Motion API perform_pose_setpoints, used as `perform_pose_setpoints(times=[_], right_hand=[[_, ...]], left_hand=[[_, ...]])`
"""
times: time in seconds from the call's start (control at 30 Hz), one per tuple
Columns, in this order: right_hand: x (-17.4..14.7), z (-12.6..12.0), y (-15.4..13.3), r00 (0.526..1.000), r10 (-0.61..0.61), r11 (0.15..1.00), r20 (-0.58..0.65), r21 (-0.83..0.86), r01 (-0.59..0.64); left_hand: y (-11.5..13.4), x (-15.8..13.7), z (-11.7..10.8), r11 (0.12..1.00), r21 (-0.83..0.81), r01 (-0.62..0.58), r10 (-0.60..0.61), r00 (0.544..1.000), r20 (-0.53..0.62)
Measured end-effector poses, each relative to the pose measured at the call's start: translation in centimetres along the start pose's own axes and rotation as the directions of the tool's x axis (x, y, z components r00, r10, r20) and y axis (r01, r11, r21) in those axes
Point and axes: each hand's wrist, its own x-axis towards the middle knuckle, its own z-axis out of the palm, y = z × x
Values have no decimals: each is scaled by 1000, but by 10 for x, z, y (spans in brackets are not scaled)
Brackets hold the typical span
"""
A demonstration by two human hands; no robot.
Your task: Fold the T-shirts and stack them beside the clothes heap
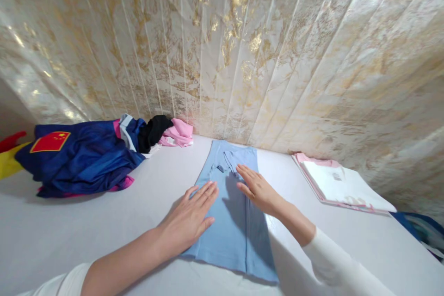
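A light blue garment lies flat on the white tabletop, folded lengthwise into a long panel, with a small dark bow and a strap or trim near its far end. My left hand rests palm down over the garment's left edge, fingers stretched out. Over its right side my right hand is spread flat, fingertips close to the trim; whether the palm presses on the cloth I cannot tell. Neither hand grips anything.
On the left lies a heap of clothes: a navy garment with a red flag patch, a black piece and a pink piece. Folded white and pink clothes are stacked at right. A gold-patterned curtain hangs behind.
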Motion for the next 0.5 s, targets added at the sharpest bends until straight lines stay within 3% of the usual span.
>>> perform_pose_setpoints(times=[0.1, 0.2, 0.3, 0.5], right_hand=[[-51, 20, -2, 999, -22, 999, -43, -26, 21], [-64, 36, -7, 998, 26, 997, -61, -67, -31], [-55, 42, -10, 993, 91, 993, -75, -73, -96], [-34, 42, 12, 982, 142, 990, -126, 1, -143]], left_hand=[[36, 3, -12, 971, -94, -219, 222, 975, 21], [68, 6, -17, 904, -203, -377, 397, 916, 63], [80, 8, -15, 883, -262, -390, 425, 901, 90], [70, 18, -17, 848, -339, -407, 456, 887, 77]])
